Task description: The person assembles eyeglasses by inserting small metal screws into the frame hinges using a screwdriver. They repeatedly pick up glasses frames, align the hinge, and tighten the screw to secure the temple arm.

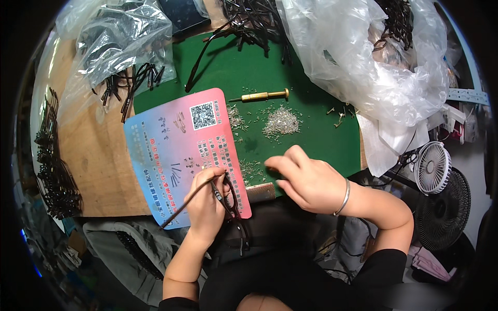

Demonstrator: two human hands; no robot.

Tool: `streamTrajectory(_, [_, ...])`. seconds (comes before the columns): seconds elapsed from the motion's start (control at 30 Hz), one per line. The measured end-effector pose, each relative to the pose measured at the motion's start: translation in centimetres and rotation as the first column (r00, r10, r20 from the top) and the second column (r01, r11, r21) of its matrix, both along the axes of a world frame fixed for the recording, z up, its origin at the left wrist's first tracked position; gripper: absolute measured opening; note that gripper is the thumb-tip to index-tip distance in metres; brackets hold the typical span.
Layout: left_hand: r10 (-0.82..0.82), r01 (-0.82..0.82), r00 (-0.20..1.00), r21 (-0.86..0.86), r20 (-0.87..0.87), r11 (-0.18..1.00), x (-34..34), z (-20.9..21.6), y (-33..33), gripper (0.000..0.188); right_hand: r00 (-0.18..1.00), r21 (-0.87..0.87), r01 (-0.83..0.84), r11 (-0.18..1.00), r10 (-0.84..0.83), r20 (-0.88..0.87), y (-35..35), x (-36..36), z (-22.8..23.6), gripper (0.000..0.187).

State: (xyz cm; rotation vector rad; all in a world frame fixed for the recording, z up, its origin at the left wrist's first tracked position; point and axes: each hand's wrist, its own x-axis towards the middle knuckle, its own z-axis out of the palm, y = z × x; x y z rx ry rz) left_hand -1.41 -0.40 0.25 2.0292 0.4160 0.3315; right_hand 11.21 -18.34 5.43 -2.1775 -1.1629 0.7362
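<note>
My left hand (202, 207) is closed around a dark eyeglass frame (239, 228), above the lower right of a pink and blue printed card. A thin brown temple arm (187, 204) sticks out from its fingers toward the lower left. My right hand (311, 181) hovers beside a small scatter of tiny screws (251, 170), index finger and thumb apart, nothing visible between them. A larger heap of tiny silver screws (281, 122) lies farther back on the green mat (316, 129). Behind that heap rests a brass-handled screwdriver (267, 96).
The printed card (140, 155) covers the mat's left part. Clear plastic bags (358, 62) with dark temples stand at the back right and back left. A row of dark frames (54, 160) lines the table's left edge. A white fan (432, 167) stands at the right.
</note>
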Motion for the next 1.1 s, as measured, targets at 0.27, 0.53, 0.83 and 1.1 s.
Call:
streamTrajectory(0.27, [-0.062, 0.062, 0.997, -0.004, 0.041, 0.998, -0.3, -0.1, -0.1, 0.012, 0.916, -0.017, -0.023, 1.0, 0.028, 0.4, 1.5, -1.6, -2.2, 0.043])
streamTrajectory(0.53, [-0.072, 0.072, 0.997, 0.005, 0.023, 0.997, -0.1, -0.2, 0.0, 0.015, 0.877, -0.015, 0.012, 1.0, -0.003, 0.48, 1.9, -1.9, -2.6, 0.048])
streamTrajectory(0.83, [-0.103, 0.103, 0.994, -0.003, 0.033, 0.995, 0.3, -0.1, -0.3, 0.013, 0.868, -0.023, 0.019, 1.0, -0.005, 0.497, 2.3, -2.0, -2.5, 0.05])
streamTrajectory(1.1, [-0.162, 0.165, 0.986, -0.082, 0.042, 0.983, 0.6, 0.2, 0.6, 0.016, 0.995, -0.05, -0.028, 0.998, 0.033, 0.096, 2.2, -0.5, -1.2, 0.04])
